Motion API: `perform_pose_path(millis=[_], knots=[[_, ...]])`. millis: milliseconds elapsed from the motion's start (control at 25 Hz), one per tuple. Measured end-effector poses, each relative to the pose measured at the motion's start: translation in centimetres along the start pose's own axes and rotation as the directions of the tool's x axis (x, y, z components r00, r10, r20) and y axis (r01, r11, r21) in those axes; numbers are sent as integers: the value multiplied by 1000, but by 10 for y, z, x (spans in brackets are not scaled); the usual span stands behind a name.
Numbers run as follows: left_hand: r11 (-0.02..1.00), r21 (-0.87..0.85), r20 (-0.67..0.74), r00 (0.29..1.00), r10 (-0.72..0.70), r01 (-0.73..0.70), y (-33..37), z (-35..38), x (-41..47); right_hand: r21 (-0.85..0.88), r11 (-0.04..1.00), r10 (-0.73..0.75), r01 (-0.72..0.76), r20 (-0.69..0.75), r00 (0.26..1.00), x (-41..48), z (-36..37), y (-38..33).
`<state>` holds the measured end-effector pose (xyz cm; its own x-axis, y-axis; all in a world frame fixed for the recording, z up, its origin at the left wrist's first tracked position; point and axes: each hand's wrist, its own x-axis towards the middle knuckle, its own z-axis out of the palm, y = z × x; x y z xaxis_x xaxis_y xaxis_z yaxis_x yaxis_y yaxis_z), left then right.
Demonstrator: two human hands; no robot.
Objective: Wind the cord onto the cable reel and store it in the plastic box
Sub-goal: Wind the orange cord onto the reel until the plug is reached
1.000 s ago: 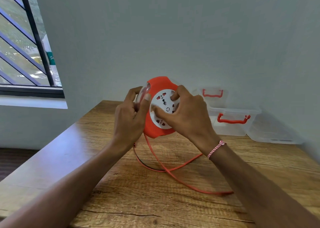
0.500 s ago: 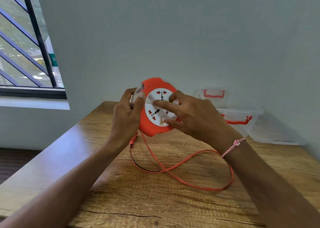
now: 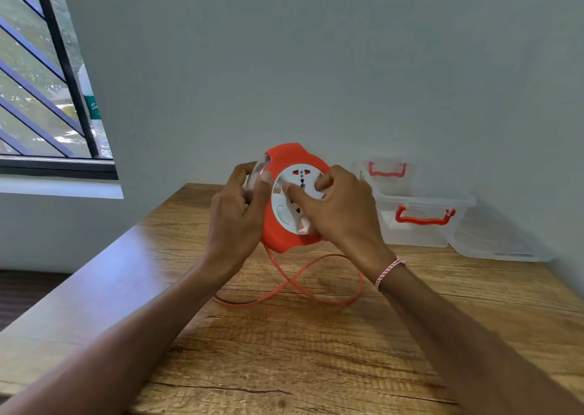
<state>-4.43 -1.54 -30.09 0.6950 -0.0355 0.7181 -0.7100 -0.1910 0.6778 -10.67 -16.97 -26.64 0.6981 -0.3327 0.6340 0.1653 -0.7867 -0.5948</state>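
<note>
Aloft: reel (image 3: 286, 162) held over table (image 3: 284, 367)

Nearest, orange cord (image 3: 294, 283) loops loose on the table. Left hand (image 3: 235, 222) grips the reel's left rim; right hand (image 3: 344, 215) curls its fingers (image 3: 297, 193) onto the white face. Far right, the plastic box (image 3: 417, 236) sits by the wall (image 3: 316, 67).

Plain home room: wood-grain worktop (image 3: 284, 351) in corner, bare pale wall (image 3: 316, 67), barred window (image 3: 47, 83), clear plastic storage boxes (image 3: 420, 222) at back.
</note>
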Motion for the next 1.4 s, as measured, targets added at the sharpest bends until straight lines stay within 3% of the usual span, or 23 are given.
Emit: perform_pose_path(millis=[40, 120, 200, 280, 320, 400, 520, 640, 680, 760, 840, 880, 1000, 1080, 1160, 1280, 1400], knots=[[1000, 3, 1, 1000, -8, 8, -1, -1, 1, 3, 1000, -5, 5, -14, 1000, 1, 0, 0], [1000, 7, 9, 1000, -23, 23, -2, -3, 3, -121, 958, -267, 260, -47, 963, 2, -6, 7], [999, 10, 5, 999, -33, 33, -2, -6, 4, -248, 793, -556, 556, 76, 827, 6, -15, 14], [999, 15, -3, 999, -38, 38, -3, -9, 7, -334, 621, -658, 709, 270, 703, 11, -23, 21], [999, 10, 1, 999, -46, 46, -3, -10, 8, -388, 557, -663, 734, 325, 675, 13, -25, 23], [998, -11, 22, 998, -64, 64, -4, -12, 10, -466, 494, -656, 734, 355, 666, 13, -24, 23], [999, -15, 50, 998, -43, 44, -3, -11, 8, -468, 501, -674, 728, 317, 667, 11, -22, 20], [1000, 7, 43, 999, 8, -9, -2, -8, 4, -421, 598, -672, 682, 201, 713, 5, -19, 16], [1000, 19, 40, 999, 17, -18, -2, -6, 2, -380, 700, -602, 605, 144, 786, 3, -15, 14], [999, 31, 47, 999, 13, -14, -2, -2, 0, -220, 923, -307, 314, 67, 949, 0, -5, 8], [1000, 21, 57, 998, -12, 11, -2, -1, 0, -53, 997, -54, 56, 36, 998, -1, 3, 6], [1000, 21, 57, 998, -19, 18, -2, -1, 0, -42, 998, -48, 48, 15, 999, -1, 3, 6], [999, 41, 37, 999, -25, 23, -2, -5, 3, -224, 910, -362, 348, -27, 932, 1, -2, 14], [999, 36, 15, 999, -38, 37, -3, -8, 7, -287, 793, -523, 537, 131, 842, 7, -12, 18], [998, 7, 12, 998, -61, 61, -5, -13, 10, -315, 673, -591, 669, 315, 743, 11, -21, 22], [997, -41, 62, 996, -63, 66, -5, -15, 12, -412, 522, -633, 747, 400, 663, 10, -25, 24], [999, -32, 104, 994, -39, 43, -6, -13, 9, -456, 504, -653, 733, 354, 670, 7, -23, 19]])
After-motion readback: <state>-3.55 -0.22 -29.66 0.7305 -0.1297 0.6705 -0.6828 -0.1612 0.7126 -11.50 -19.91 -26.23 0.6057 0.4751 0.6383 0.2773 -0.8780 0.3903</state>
